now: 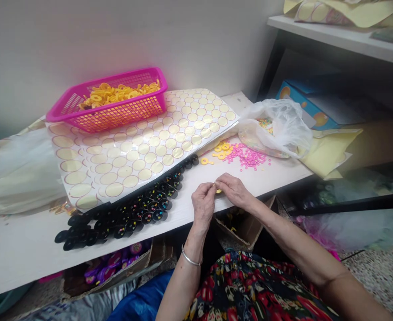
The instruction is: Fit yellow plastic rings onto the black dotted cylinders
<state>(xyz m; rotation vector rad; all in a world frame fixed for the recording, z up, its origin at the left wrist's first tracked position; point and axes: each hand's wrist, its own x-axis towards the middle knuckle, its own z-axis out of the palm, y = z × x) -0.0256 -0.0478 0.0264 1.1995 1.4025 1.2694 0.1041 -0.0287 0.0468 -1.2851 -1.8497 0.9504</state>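
My left hand [203,203] and my right hand [234,189] meet at the front edge of the white table [22,249], fingers pinched together on a small yellow ring piece [218,191]. Rows of small black round caps with coloured dots [139,209] lie just left of my hands. Loose yellow rings [222,149] and pink beads [250,157] are scattered beyond my hands. A sheet of round cream stickers [143,142] covers the table's middle.
A pink basket [83,117] full of yellow rings stands at the back left. A clear plastic bag [280,122] with coloured beads sits at the right. Cardboard boxes [246,227] are under the table. A shelf [343,38] rises at the right.
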